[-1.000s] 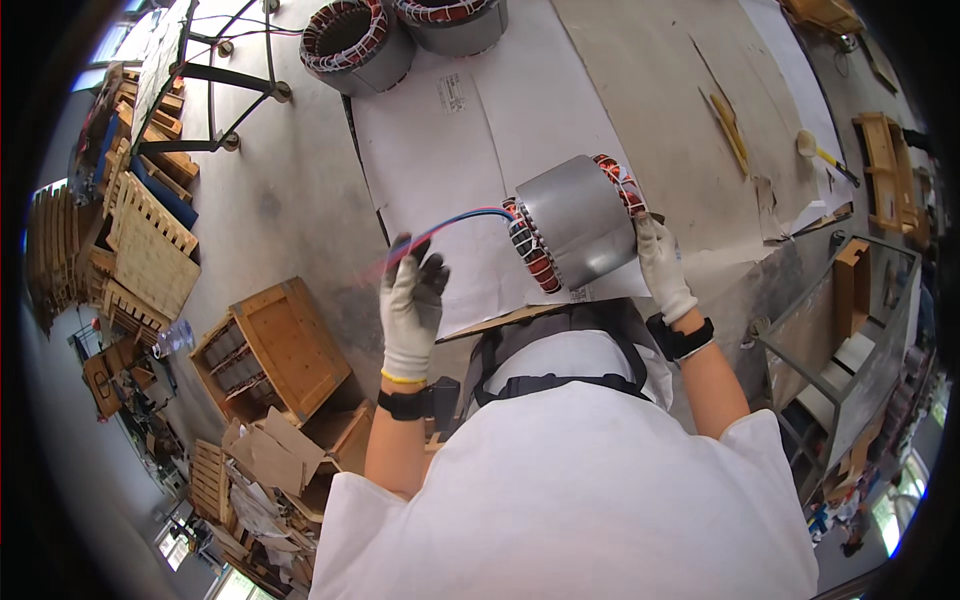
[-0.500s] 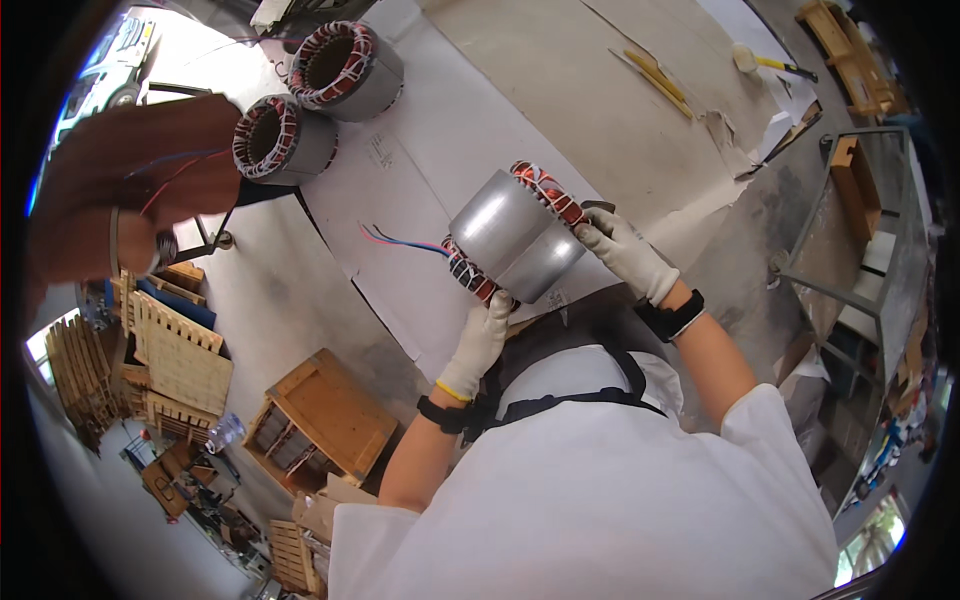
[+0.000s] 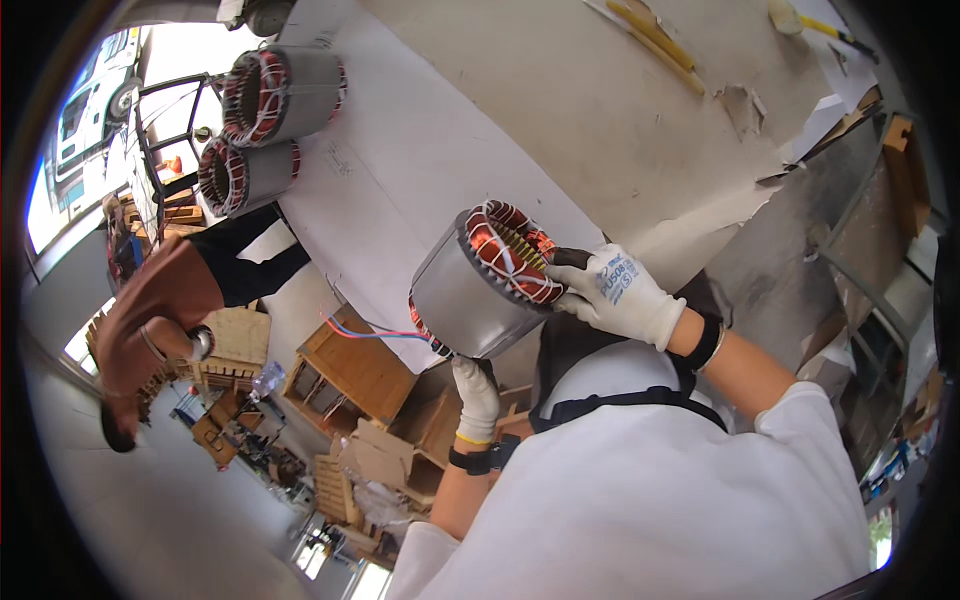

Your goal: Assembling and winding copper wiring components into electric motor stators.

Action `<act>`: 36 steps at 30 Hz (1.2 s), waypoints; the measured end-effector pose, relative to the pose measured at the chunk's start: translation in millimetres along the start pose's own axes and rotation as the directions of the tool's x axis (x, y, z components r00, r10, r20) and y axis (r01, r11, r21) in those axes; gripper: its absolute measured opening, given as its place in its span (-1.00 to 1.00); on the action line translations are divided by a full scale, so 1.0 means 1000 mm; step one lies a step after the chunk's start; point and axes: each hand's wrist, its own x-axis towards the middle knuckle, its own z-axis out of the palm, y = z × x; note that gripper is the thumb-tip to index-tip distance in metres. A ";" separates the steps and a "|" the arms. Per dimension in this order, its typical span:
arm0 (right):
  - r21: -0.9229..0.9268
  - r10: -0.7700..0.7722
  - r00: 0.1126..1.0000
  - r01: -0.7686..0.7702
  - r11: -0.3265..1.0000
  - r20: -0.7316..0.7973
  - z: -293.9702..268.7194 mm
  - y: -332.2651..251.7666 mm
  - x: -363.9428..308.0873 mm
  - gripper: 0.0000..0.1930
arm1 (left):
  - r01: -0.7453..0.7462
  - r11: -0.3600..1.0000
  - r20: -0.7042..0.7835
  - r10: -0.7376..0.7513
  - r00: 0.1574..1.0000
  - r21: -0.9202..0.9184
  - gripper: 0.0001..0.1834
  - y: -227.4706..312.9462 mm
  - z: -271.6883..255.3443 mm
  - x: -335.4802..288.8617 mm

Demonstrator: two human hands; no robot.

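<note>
Stator (image 3: 455, 300) at the near edge of the white sheet (image 3: 420, 140), tilted, with open wound end turned toward the right hand (image 3: 622, 295). Cannot tell whether resting or lifted. Right hand: gloved, clamped on the wound rim, probably for a firm hold at that end. Left hand (image 3: 476, 400): gloved, against the opposite, lower end, presumably for support from below; fingers largely hidden, so cannot tell how far closed. Leads (image 3: 375, 334) loose, leftward from the lower end. Farther out, second stator (image 3: 310, 95) and third stator (image 3: 262, 173) side by side, apparently stood on end, likely against rolling. Mallet (image 3: 825, 30) at upper right; co-worker (image 3: 160, 305) at left, well apart.
</note>
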 end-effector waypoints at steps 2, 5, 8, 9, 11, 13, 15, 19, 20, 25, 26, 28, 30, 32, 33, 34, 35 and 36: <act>0.023 -0.031 0.999 0.032 0.999 -0.038 -0.003 0.000 0.003 -0.69 | 0.025 0.998 -0.075 -0.021 0.997 0.064 -0.05 -0.005 0.002 -0.003; 0.080 0.014 1.000 -0.016 0.997 0.025 -0.012 0.002 0.010 -0.70 | -0.020 1.000 -0.263 0.020 0.965 0.002 -0.05 -0.001 0.010 0.004; 0.176 0.008 1.000 -0.010 0.984 0.013 -0.011 0.006 0.017 -0.68 | -0.032 0.998 -0.268 0.015 0.963 -0.058 -0.03 0.015 0.012 0.017; 0.188 -0.023 0.998 0.035 0.982 -0.065 -0.009 0.009 0.021 -0.72 | -0.008 0.993 -0.279 -0.025 0.960 -0.115 -0.05 0.008 -0.006 0.019; 0.202 -0.049 0.989 0.076 0.977 -0.136 -0.005 0.011 0.028 -0.75 | -0.023 0.993 -0.290 -0.011 0.957 -0.116 -0.07 0.021 -0.003 0.031; 0.294 -0.021 1.000 0.027 0.955 -0.023 -0.013 0.008 0.038 -0.69 | -0.055 0.996 -0.309 0.031 0.950 -0.067 -0.13 0.041 0.008 0.045; 0.331 -0.008 1.000 0.015 0.944 -0.021 -0.016 0.006 0.047 -0.70 | -0.056 0.998 -0.314 0.053 0.948 0.001 -0.14 0.053 0.008 0.057; 0.340 0.016 0.999 -0.025 0.940 0.031 -0.010 0.014 0.065 -0.69 | -0.044 0.999 -0.329 0.045 0.943 0.009 -0.17 0.077 0.005 0.089; 0.338 0.017 0.999 -0.026 0.941 0.029 -0.007 0.016 0.070 -0.69 | -0.045 0.999 -0.326 0.045 0.944 0.008 -0.17 0.079 -0.003 0.095; 0.443 0.028 0.994 -0.072 0.894 0.105 -0.012 0.009 0.087 -0.64 | -0.120 0.969 -0.132 0.092 0.987 -0.215 -0.11 0.049 -0.025 0.089; 0.455 0.018 0.996 -0.055 0.889 0.086 -0.010 0.009 0.088 -0.63 | -0.201 0.950 -0.102 0.181 0.978 -0.237 -0.10 0.041 -0.020 0.087; 0.469 0.054 0.998 -0.066 0.881 0.038 -0.005 0.008 0.086 -0.63 | -0.185 0.965 -0.130 0.163 0.978 -0.186 -0.10 0.043 -0.016 0.083; 0.489 0.093 0.996 -0.081 0.869 0.000 -0.001 0.003 0.080 -0.63 | -0.190 0.958 -0.182 0.231 0.956 0.216 -0.12 0.043 -0.009 0.079; 0.394 0.109 0.992 -0.075 0.916 -0.064 -0.001 -0.001 0.081 -0.72 | -0.162 0.968 -0.252 0.208 0.945 0.190 -0.15 0.046 0.001 0.073; 0.397 0.129 0.988 -0.084 0.914 -0.089 -0.001 -0.003 0.077 -0.76 | -0.099 0.995 -0.262 0.094 0.961 -0.006 -0.16 0.050 0.001 0.068; 0.399 0.137 0.987 -0.091 0.913 -0.088 -0.002 -0.006 0.068 -0.76 | -0.022 0.980 -0.257 -0.031 0.966 -0.200 -0.18 0.052 0.002 0.058; 0.358 0.099 0.995 -0.086 0.930 -0.019 -0.009 -0.008 0.057 -0.77 | 0.032 0.954 -0.271 -0.118 0.955 -0.299 -0.29 0.069 0.024 0.048; 0.318 0.065 0.996 -0.079 0.945 0.054 -0.015 -0.010 0.045 -0.76 | 0.042 0.953 -0.266 -0.125 0.956 -0.300 -0.29 0.069 0.023 0.041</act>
